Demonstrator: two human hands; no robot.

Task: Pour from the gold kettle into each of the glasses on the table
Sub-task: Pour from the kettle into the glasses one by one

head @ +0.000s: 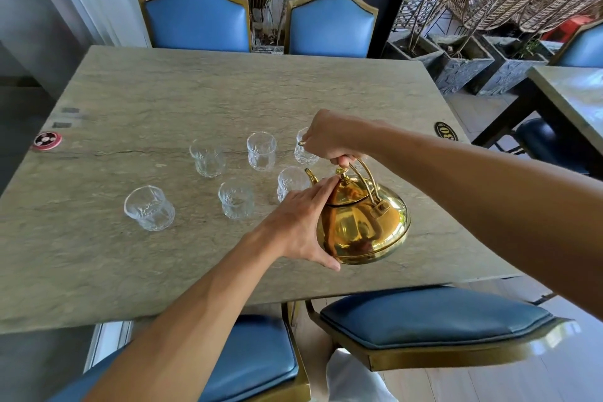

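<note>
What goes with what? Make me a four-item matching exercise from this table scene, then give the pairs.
1. gold kettle
2. right hand
3. left hand
4. red disc

A. lies at the table's left edge
B. grips the handle from above
C. rests against the kettle's side, finger on the lid
D. tilted, spout toward a glass

Pairs: 1-D, 2-B, 3-C, 4-A

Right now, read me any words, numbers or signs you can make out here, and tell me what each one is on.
"30" on the black oval plaque at the table's right edge; any smaller print around it is too blurred to read.
The round red and black disc at the left edge carries white symbols only, no readable text.
The two grey patches beyond the disc: nothing legible.
Gold kettle and glasses: no markings visible.
</note>
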